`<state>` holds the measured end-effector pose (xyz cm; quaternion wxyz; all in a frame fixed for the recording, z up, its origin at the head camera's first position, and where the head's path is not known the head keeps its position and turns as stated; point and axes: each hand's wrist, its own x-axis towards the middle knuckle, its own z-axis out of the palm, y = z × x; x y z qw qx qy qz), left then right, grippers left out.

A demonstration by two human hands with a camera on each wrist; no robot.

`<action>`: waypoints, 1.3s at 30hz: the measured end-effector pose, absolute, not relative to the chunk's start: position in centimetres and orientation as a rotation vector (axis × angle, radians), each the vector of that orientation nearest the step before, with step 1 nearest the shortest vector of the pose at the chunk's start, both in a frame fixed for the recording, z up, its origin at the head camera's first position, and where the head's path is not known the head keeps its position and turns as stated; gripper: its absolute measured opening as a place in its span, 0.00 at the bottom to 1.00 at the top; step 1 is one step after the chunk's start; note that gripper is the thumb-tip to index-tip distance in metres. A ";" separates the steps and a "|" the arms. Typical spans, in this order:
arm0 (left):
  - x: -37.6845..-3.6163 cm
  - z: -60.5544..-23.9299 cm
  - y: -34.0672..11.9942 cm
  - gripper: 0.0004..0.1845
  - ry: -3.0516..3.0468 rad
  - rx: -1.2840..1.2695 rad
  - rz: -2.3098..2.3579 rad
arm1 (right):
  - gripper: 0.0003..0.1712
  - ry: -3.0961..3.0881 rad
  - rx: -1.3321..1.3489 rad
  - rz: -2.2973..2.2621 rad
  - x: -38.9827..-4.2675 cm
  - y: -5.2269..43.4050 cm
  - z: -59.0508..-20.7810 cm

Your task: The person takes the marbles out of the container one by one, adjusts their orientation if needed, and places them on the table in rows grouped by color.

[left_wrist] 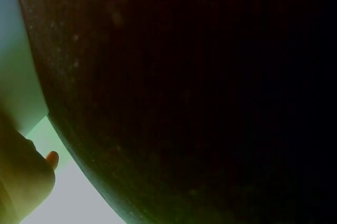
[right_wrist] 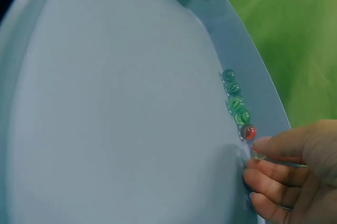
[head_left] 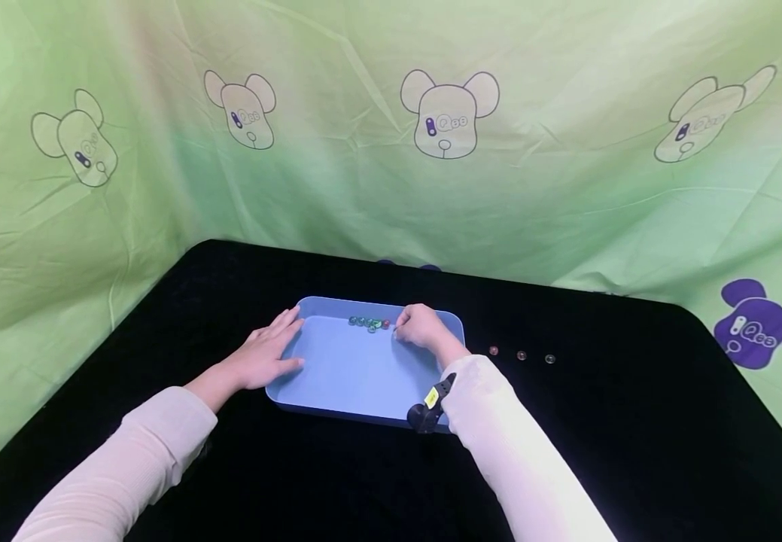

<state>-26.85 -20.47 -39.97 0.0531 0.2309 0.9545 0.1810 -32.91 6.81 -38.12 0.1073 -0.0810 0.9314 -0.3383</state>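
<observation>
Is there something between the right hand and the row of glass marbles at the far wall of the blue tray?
Nothing visible. The right hand is inside the blue plastic tray, its fingertips beside the red glass marble that ends the row.

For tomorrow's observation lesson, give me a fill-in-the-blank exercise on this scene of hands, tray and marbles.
1. The row of marbles lies inside a tray coloured ____.
2. The marble nearest the right hand in that row is ____.
3. Outside the tray, on the black table, lie ____ more marbles.
4. The left hand rests on the tray's ____ edge.

Missing words: blue; red; three; left
</observation>
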 end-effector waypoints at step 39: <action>-26.8 -40.1 -20.6 0.36 2.895 0.687 0.576 | 0.07 2.669 -0.411 -1.295 -29.5 9.3 -35.1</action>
